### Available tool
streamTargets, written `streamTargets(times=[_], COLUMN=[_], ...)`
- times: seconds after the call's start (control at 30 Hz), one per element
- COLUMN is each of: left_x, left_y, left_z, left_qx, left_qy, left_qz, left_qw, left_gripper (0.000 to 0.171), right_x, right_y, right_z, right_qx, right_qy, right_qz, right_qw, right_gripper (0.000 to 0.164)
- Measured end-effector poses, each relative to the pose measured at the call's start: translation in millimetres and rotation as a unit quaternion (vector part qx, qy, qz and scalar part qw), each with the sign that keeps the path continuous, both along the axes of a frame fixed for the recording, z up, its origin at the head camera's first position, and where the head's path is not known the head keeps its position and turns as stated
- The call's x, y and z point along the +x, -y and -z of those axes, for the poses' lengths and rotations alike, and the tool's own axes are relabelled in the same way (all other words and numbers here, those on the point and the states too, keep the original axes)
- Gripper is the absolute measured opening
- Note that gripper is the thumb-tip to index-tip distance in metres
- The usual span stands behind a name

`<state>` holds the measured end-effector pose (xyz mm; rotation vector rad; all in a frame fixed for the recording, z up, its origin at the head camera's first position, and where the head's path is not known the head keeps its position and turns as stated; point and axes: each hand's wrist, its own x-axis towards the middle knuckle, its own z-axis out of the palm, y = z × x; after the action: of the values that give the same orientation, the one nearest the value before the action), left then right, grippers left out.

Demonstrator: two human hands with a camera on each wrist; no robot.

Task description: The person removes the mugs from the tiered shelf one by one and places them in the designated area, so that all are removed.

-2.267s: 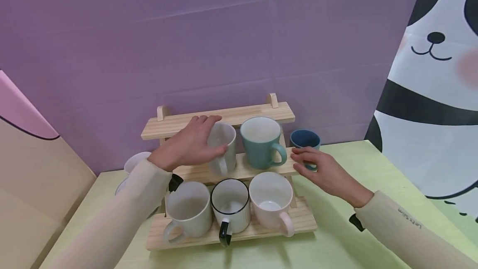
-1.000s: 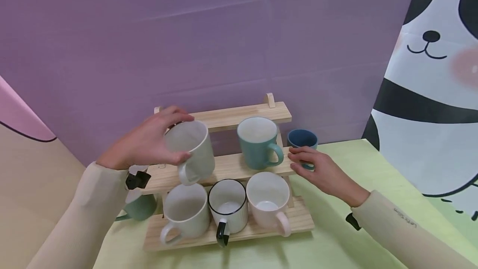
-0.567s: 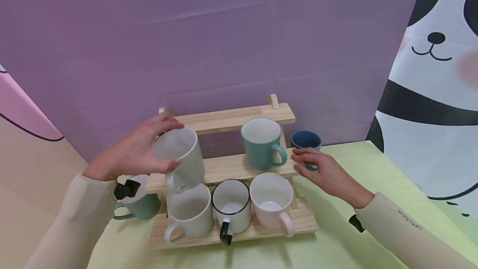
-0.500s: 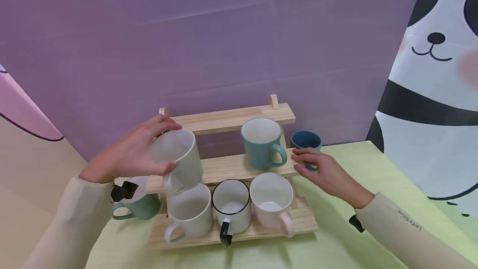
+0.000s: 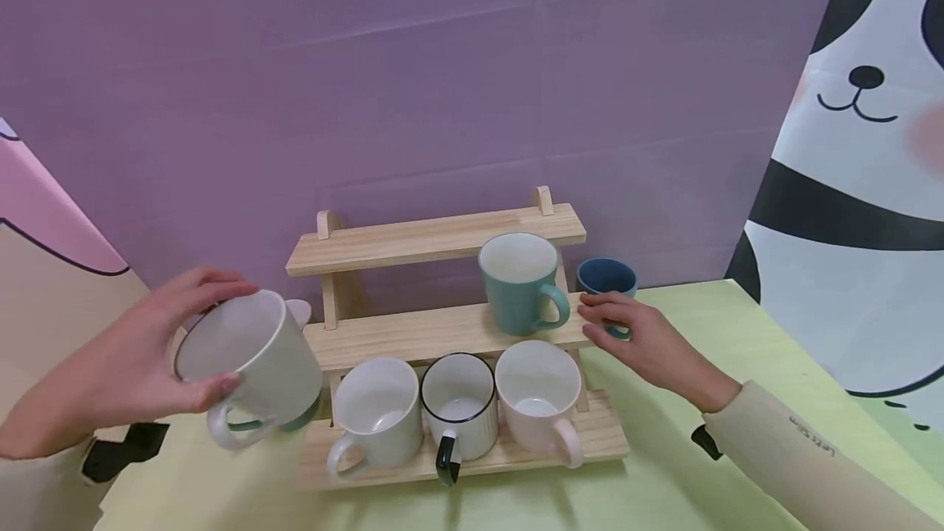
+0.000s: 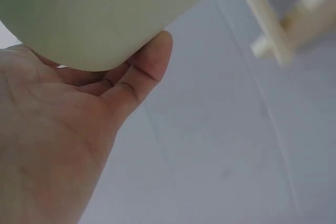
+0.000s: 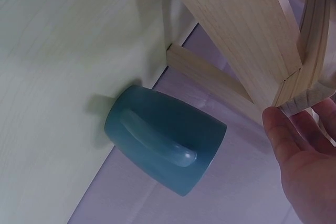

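The white mug point(image 5: 283, 375) has moved left and lower than half a second ago, carried in my left hand point(image 5: 147, 359) to the left end of the wooden rack point(image 5: 435, 238).
I grasp it near the rim, thumb on the near side and fingers round the far side, its mouth tipped toward my palm, held above the counter point(image 5: 649, 465). A green mug point(image 5: 306, 414) is mostly hidden behind it. My right hand point(image 5: 649, 342) has its fingertips against the right end of the middle board point(image 5: 398, 338); I can't tell whether they pinch it. On that board stands a teal mug point(image 5: 512, 301); a blue cup point(image 7: 157, 135) stands on the counter near those fingers. Along the bottom board point(image 5: 605, 437), left to right, are a second white mug point(image 5: 383, 437), a black-rimmed mug point(image 5: 478, 433) and a pale pink mug point(image 5: 531, 426).
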<state>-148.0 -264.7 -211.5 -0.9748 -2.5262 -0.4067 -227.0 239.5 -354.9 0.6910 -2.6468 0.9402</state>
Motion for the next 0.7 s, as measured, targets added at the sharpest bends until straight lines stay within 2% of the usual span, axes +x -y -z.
streamTargets(times=[0.13, 0.23, 0.37, 0.5, 0.7], left_x=[18.1, 28.7, 32.2, 33.8, 38.1], left_y=[19, 24, 16, 10, 14], left_z=[22.2, 41.8, 64.3, 81.8, 104.3], left_qx=[-0.006, -0.009, -0.023, -0.034, -0.040], left_qy=[-0.006, 0.003, 0.013, 0.023, 0.029], left_qz=[-0.017, -0.021, -0.015, -0.006, -0.004], left_qw=[0.9998, 0.9997, 0.9995, 0.9991, 0.9988], left_gripper=[0.085, 0.083, 0.079, 0.077, 0.077], right_x=[-1.0, -0.4, 3.9, 5.4, 3.4], right_y=[1, -2, -11, -16, -15], right_z=[0.1, -0.8, -1.5, -0.8, -1.1], right_qx=[-0.001, 0.001, 0.003, 0.005, 0.011], right_qy=[-0.007, -0.012, -0.027, -0.043, -0.048], right_qz=[-0.007, -0.010, -0.001, 0.004, -0.004], right_qw=[1.000, 1.000, 1.000, 0.999, 0.999], right_gripper=[0.037, 0.037, 0.037, 0.035, 0.034])
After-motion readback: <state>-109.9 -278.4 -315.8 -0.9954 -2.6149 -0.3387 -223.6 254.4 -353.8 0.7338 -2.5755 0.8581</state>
